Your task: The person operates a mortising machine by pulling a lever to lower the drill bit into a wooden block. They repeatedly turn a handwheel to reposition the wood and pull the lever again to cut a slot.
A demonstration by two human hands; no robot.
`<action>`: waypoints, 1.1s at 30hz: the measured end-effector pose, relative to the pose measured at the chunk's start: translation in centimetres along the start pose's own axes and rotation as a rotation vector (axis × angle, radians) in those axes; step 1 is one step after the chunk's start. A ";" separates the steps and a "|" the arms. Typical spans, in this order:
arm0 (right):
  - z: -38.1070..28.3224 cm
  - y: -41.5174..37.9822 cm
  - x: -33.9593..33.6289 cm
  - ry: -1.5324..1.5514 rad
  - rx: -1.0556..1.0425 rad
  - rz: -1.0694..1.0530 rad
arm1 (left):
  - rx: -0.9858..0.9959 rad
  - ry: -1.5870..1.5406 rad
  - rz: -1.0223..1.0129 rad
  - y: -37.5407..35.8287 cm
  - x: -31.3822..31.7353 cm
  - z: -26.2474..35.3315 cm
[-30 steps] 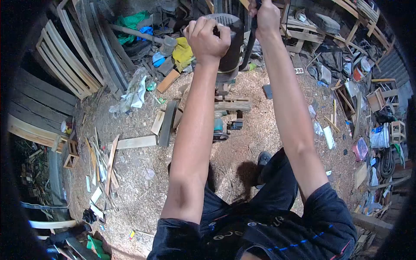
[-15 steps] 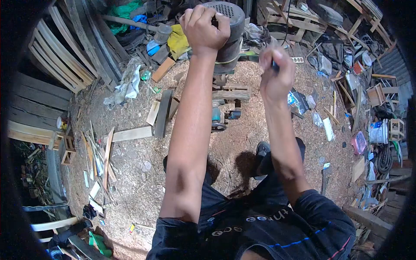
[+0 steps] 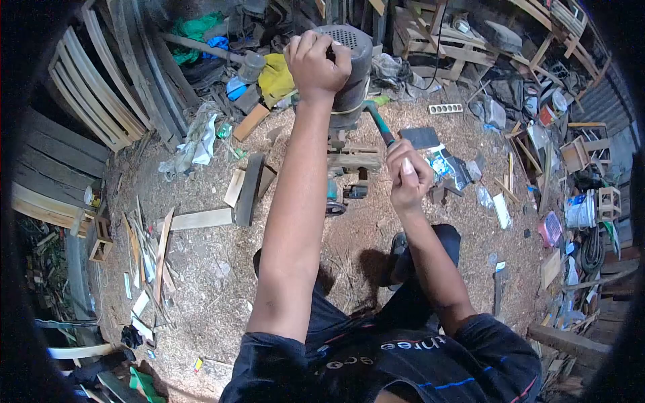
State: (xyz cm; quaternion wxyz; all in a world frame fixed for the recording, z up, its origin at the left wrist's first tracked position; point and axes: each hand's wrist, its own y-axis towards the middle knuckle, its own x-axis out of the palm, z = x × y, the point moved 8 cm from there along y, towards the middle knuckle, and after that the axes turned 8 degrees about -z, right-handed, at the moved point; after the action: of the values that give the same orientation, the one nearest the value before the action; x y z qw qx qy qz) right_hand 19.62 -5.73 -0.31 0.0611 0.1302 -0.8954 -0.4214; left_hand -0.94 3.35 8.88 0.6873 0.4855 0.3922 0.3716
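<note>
My left hand (image 3: 317, 67) is closed over the near left edge of a grey cylindrical machine housing (image 3: 353, 94), which has a perforated top. My right hand (image 3: 408, 173) has its fingers wrapped round the lower end of a green lever (image 3: 380, 122). That lever slants down and right from the side of the machine. Below the housing, a piece of wood (image 3: 356, 160) lies across the machine. Nearer my feet are a green machine part and a dark handwheel (image 3: 334, 208), partly hidden by my left forearm.
Sawdust covers the ground. Offcuts (image 3: 201, 219) lie at the left, near curved wooden slats (image 3: 94, 87). A yellow cloth (image 3: 274, 80) is behind the housing. On the right are a power strip (image 3: 445, 108), a pink basket (image 3: 551, 228) and a white bucket (image 3: 583, 208).
My right hand has come down and toward me, and the green lever now slants downward instead of reaching out sideways. My left hand remains on the housing; the view has shifted slightly.
</note>
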 end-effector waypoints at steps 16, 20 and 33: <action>11.2 17.4 -1.1 -0.619 -0.143 -0.142 | 0.044 -0.015 0.003 3.9 -0.9 1.0; 19.4 17.4 -1.8 -0.713 0.085 -0.457 | 0.038 -0.034 0.016 4.8 -0.7 1.0; 32.0 17.3 -1.5 -0.977 0.273 -0.730 | 0.001 -0.065 -0.066 5.7 -1.2 1.7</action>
State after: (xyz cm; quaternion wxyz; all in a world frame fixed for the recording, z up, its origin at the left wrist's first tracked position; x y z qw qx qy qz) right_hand 10.88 28.88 -7.35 -0.5207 0.2268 -0.7634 -0.3078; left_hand -0.60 3.08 14.93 0.7113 0.4846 0.3854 0.3326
